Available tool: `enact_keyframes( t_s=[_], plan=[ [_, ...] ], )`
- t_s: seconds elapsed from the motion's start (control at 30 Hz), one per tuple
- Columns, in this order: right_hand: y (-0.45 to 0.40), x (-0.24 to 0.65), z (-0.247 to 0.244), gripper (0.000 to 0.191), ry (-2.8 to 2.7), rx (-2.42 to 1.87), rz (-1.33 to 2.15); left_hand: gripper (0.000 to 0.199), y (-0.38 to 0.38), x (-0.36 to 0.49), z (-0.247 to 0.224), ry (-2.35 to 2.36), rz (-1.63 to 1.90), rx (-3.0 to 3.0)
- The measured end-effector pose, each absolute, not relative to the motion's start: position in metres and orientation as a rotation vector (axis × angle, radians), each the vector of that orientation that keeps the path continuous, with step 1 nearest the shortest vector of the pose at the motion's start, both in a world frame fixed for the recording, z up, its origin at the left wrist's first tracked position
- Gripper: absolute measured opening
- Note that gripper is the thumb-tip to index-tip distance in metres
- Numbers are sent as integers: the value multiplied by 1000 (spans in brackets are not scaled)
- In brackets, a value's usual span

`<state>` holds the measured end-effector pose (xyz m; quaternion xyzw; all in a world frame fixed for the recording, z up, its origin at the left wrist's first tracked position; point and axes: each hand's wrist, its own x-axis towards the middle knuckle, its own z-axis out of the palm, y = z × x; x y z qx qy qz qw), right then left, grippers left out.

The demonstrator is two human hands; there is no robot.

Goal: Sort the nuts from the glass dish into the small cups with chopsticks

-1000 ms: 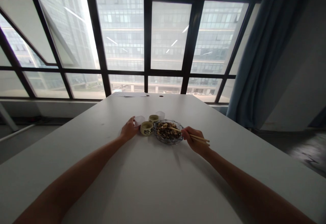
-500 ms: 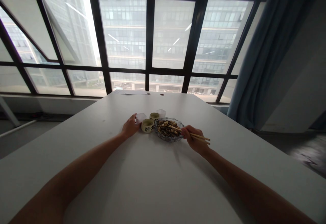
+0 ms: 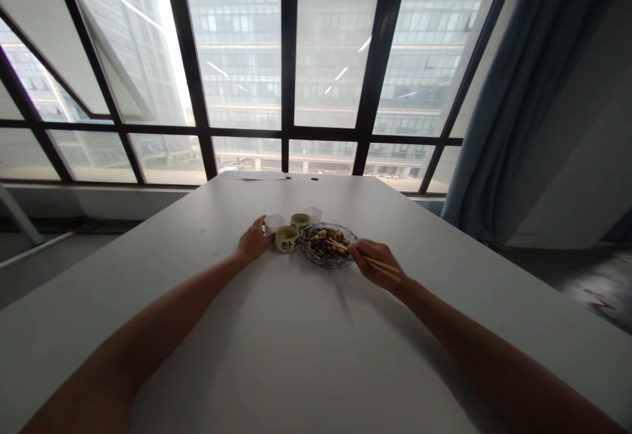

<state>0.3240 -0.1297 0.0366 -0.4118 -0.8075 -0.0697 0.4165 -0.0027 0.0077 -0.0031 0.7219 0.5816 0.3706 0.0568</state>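
Note:
My right hand point(image 3: 377, 261) is closed round a pair of wooden chopsticks point(image 3: 384, 267), with their tips down among a mix of dark seeds and pale nuts point(image 3: 320, 242). This mix lies in a scalloped glass bowl point(image 3: 330, 264). Left of the bowl, the fingers of my left hand point(image 3: 253, 240) curl against the side of a translucent plastic cup point(image 3: 274, 224). Touching or nearly touching that hand is a cream ceramic cup with dark characters point(image 3: 286, 240). A second ceramic cup point(image 3: 299, 220) and another translucent cup point(image 3: 313, 214) stand behind.
Everything stands on a long white table point(image 3: 316, 342). White paper sheets point(image 3: 254, 176) and a dark round spot point(image 3: 315, 179) are at its far edge. Beyond it are windows with black frames, and a blue curtain point(image 3: 494, 137) hangs at the right.
The right hand has shifted slightly with the chopsticks, whose rear ends now sit closer together. The left hand stays at the plastic cup. The view has tilted a little.

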Motion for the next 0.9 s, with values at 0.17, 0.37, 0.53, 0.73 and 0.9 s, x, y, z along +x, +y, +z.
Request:
enact_keyframes(
  t_s=[0.17,0.37,0.53,0.73,0.9],
  plan=[
    [-127,327,34,41,-1967,-1077,-103,74,10,-3,-5,1692,1174,2188],
    [-124,330,34,41,-1793,-1191,-78,75,16,-5,-10,1653,1278,2202],
    [-130,331,39,45,-1731,-1198,24,75,21,-7,-14,1622,1373,2216],
    [-132,332,44,44,-1867,-1151,-184,73,17,-7,-11,1677,1367,2268],
    [-130,335,45,42,-2038,-1089,-258,65,8,-6,-6,1771,1312,2294]
  ],
)
